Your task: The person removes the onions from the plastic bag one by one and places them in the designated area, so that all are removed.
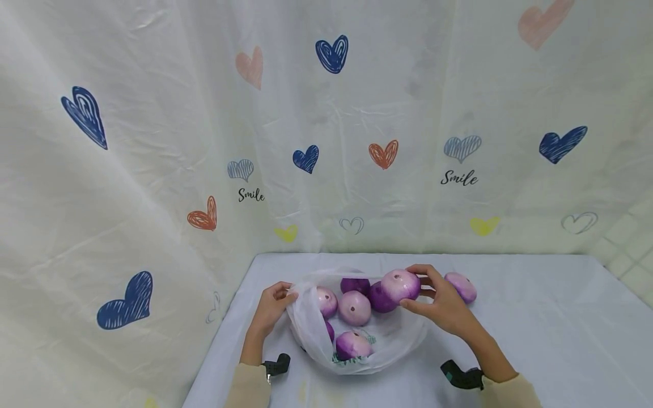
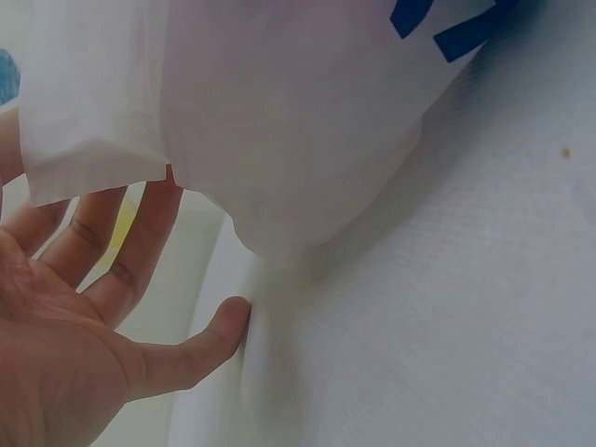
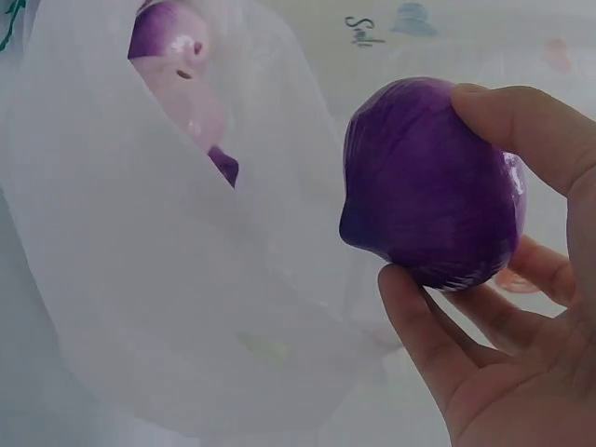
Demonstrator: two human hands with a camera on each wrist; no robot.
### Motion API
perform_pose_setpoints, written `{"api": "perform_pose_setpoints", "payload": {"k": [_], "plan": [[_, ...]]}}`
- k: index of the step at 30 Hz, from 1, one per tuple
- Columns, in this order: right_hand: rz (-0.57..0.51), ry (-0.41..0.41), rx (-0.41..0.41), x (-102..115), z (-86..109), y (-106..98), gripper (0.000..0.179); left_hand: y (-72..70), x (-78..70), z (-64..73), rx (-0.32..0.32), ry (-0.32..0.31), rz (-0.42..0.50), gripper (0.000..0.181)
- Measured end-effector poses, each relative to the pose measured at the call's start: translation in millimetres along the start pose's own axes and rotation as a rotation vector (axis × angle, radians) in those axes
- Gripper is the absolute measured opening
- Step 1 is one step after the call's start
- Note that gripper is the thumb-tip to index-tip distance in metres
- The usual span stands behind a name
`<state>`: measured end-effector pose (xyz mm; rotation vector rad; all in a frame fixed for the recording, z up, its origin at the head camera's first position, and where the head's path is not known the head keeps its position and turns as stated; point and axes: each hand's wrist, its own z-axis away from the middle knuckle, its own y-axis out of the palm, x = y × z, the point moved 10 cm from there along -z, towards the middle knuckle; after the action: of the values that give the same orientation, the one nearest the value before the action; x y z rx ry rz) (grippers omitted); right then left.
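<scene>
My right hand [image 1: 449, 306] holds a glossy purple-and-pink onion [image 1: 401, 285] between thumb and fingers, over the right rim of a white plastic bag [image 1: 398, 345]. In the right wrist view this onion [image 3: 433, 182] shows its dark purple side and a pointed tip. Several more onions [image 1: 355, 308] lie in the bag, whose mouth faces up. At the bag's left rim is my left hand [image 1: 271, 306]. The left wrist view has its fingers [image 2: 140, 247] partly behind a hanging flap of the bag, their tips hidden, and its thumb spread apart from the plastic.
Another onion [image 1: 461, 287] lies on the white-covered table [image 1: 551, 328], just behind my right hand. A pale curtain [image 1: 408, 113] printed with hearts hangs behind the table. Black devices [image 1: 461, 375] are strapped to both wrists.
</scene>
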<state>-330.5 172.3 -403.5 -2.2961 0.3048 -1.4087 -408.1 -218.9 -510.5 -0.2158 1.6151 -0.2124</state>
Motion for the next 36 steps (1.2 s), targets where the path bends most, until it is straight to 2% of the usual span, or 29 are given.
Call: {"api": "perform_pose_setpoints", "payload": {"k": [8, 15, 20, 26, 30, 36], "plan": [[0.023, 0.028, -0.042, 2.1, 3.5, -28.5, 0.063, 1.6, 1.4, -1.3, 0.000, 0.001, -0.007, 0.022], [0.046, 0.083, -0.082, -7.5, 8.2, -52.3, 0.065, 2.0, 1.4, -0.6, 0.005, -0.003, -0.003, 0.023], [0.063, 0.091, -0.140, -11.1, 9.2, -67.9, 0.066, -2.3, -1.0, 1.8, -0.007, -0.010, -0.018, 0.024], [0.080, 0.108, -0.201, -13.8, 12.0, -86.5, 0.069, -5.8, -3.2, 0.5, -0.002, -0.018, 0.009, 0.022], [0.120, 0.127, -0.245, -21.6, 17.3, -100.5, 0.070, -5.5, -2.7, -1.8, 0.005, -0.026, 0.020, 0.023], [0.176, 0.217, -0.274, -44.8, 25.7, -120.4, 0.080, -4.4, -3.0, -3.7, 0.009, -0.035, 0.040, 0.022]]}}
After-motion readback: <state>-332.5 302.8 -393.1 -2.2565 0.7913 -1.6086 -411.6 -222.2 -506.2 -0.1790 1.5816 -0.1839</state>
